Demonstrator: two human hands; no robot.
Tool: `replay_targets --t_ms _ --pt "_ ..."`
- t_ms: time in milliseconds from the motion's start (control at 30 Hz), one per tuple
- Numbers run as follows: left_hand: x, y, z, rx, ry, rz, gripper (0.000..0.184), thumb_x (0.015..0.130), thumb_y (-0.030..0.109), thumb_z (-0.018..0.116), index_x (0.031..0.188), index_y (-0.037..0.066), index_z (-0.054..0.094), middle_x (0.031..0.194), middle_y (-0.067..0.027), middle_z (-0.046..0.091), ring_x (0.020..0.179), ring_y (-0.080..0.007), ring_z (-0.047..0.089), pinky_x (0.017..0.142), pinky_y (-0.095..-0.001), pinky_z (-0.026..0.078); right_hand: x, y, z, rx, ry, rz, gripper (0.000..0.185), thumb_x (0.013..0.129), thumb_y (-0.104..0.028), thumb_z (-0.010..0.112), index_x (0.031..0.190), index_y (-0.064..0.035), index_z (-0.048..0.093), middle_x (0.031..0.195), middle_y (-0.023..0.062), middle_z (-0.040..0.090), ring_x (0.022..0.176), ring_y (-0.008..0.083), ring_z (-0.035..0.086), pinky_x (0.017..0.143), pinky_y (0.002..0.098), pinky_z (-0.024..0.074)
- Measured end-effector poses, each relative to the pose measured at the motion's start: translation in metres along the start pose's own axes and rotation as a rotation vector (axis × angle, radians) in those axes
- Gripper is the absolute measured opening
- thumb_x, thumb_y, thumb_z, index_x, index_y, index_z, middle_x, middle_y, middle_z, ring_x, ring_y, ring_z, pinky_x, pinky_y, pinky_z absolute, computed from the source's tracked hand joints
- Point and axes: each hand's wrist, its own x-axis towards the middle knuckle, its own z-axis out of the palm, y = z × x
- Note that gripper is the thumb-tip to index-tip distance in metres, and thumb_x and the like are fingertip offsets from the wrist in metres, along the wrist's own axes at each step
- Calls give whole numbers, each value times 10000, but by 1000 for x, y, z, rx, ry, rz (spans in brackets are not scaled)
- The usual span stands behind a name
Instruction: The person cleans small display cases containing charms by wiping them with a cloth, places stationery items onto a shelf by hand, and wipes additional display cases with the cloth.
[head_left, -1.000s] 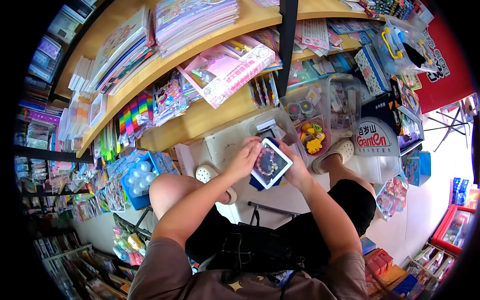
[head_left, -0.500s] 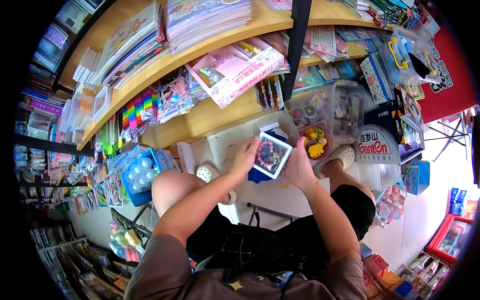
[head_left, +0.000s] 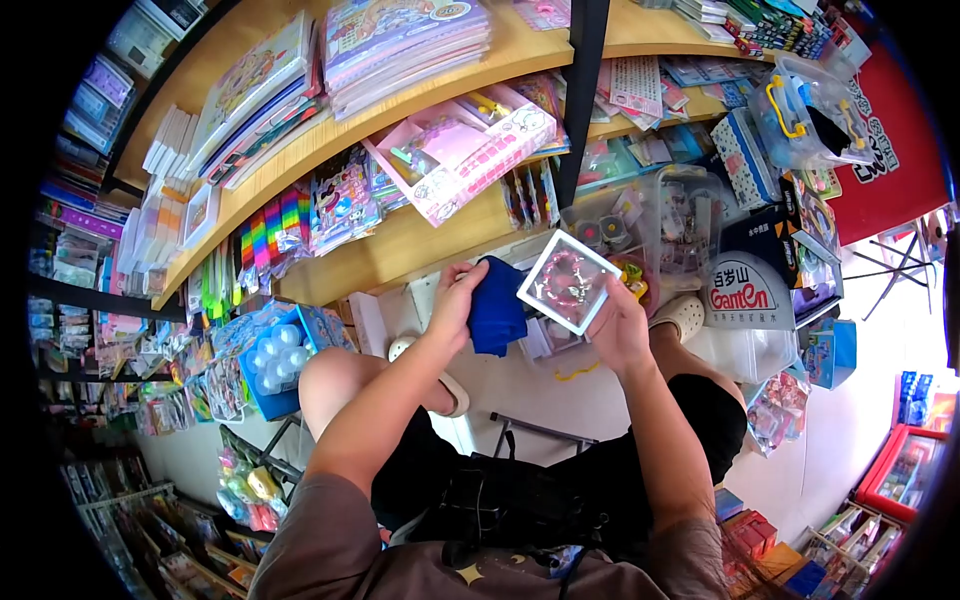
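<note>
My left hand (head_left: 455,298) is closed around the edge of a dark blue cloth (head_left: 498,308), which hangs in folds in front of me. In my right hand (head_left: 622,335) is a square, white-framed display case (head_left: 545,292) with a clear face, gripped by its right corner and tilted. Behind the clear face lies a pink beaded bracelet (head_left: 565,272) with small shiny pieces. Cloth and case are close together but apart. A container below them, holding small packets, is partly hidden by the case.
Wooden shelves (head_left: 400,245) with stationery curve around the front. A pink toy box (head_left: 480,160) juts from the lower shelf. Clear plastic bins (head_left: 690,215) and a Ganten carton (head_left: 750,285) stand at the right. A blue box (head_left: 275,355) of clear balls sits by my left knee.
My left hand has let go of the case, moved left and now holds the blue cloth raised. My right hand alone holds the case, shifted slightly right and up.
</note>
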Motion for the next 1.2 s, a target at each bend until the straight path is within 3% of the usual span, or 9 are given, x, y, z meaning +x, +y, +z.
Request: replay_targets --t_ms 167,267,467,567,667,733,800,900,1200 --pt "0 14 -15 -188 -253 -441 353 861 269 597 1091 1 581 1035 -126 638 931 -236 625 819 -372 513 -1 -12 -10 -20 -56 -62 397 944 -275 443 1255 -28 432 1215 219 538 1124 323 536 979 456 419" --pt "-5 15 -14 -175 -293 -407 315 875 257 581 1092 28 573 991 -102 640 904 -211 626 820 -348 512 -2 -16 -8 -17 -76 -85 387 940 -277 454 1233 -25 447 1205 229 541 1128 335 532 986 459 414" --pt "-7 12 -13 8 -326 163 141 895 136 561 1012 70 519 876 -29 576 811 -115 566 747 -260 477 -1 -18 -8 -72 -71 -110 402 929 -302 481 1215 -20 462 1212 227 536 1132 336 529 994 458 407" --pt "-22 19 -1 255 -225 493 175 868 118 596 989 50 489 873 -42 547 805 -128 537 751 -266 450 0 -15 1 -159 4 -142 422 926 -319 488 1229 -28 454 1234 194 526 1139 310 528 995 444 407" --pt "-43 12 13 644 -126 1020 266 827 120 643 1013 40 471 898 -79 538 819 -174 536 782 -283 436 3 -5 1 -146 44 -131 367 938 -252 484 1244 -55 438 1222 113 532 1114 233 537 950 394 437" --pt "-54 5 25 856 -308 1190 308 750 142 687 1010 65 542 965 -111 528 857 -284 560 733 -347 477 7 12 14 -79 59 -138 267 950 -172 472 1196 -68 468 1157 71 561 1043 176 566 878 345 482" --pt "-72 -3 37 1131 -393 1160 305 724 165 686 999 97 576 918 -79 517 839 -275 562 637 -359 487 8 29 16 -240 90 -79 223 960 -180 476 1167 -99 487 1087 27 574 981 119 551 855 294 458" --pt "-62 -17 39 1161 -346 1239 319 707 171 678 1003 122 572 873 -56 487 798 -240 556 565 -349 475 11 42 17 -177 125 -51 219 970 -207 467 1160 -103 499 1075 31 581 966 114 548 836 281 458" --pt "-53 -15 34 1168 -405 1192 319 708 154 660 1009 139 554 883 -61 469 808 -249 569 573 -365 485 4 32 13 -236 111 -139 233 968 -186 465 1171 -75 489 1076 48 588 965 124 561 835 284 467"
